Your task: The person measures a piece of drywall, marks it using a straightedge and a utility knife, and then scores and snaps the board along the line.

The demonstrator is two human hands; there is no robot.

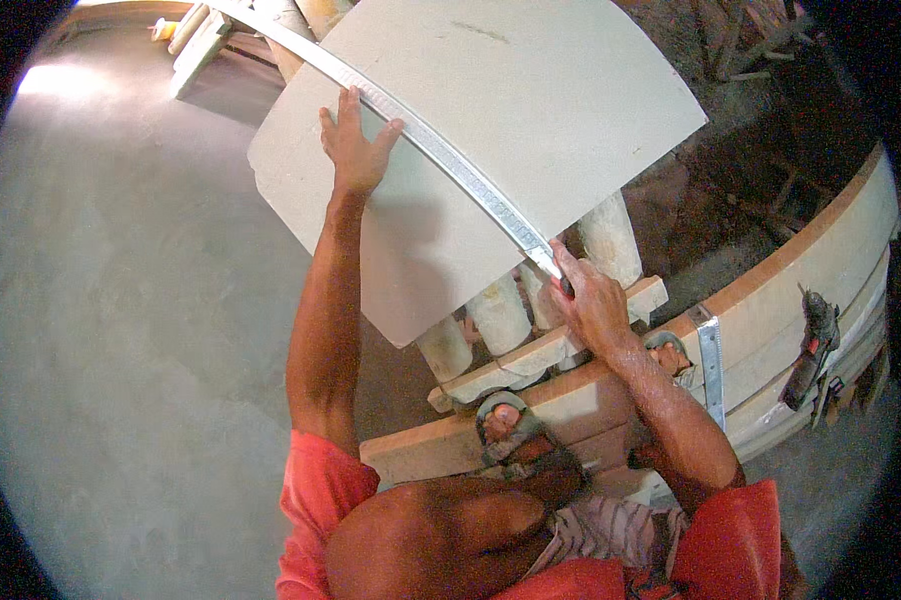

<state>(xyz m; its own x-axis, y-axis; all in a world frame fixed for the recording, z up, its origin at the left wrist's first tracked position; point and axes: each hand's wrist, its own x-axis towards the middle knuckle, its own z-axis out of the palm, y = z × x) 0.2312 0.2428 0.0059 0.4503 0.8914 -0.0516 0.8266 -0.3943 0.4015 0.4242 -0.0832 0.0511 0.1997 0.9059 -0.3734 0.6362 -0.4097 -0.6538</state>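
A pale flat board lies across short round posts, and a long, thin metal strip runs diagonally over it. My left hand rests on the board with its fingers spread, fingertips against the strip's edge. At the strip's near end, my right hand is closed, the index finger laid along the metal. Beneath its fingers shows part of a small black-and-red tool; the palm hides the rest, so its kind is unclear.
Stacked wooden beams curve along the right, with my sandalled feet on them. A black power tool sits on them near a perforated metal piece. A short plank lies by the posts. Grey floor spreads left.
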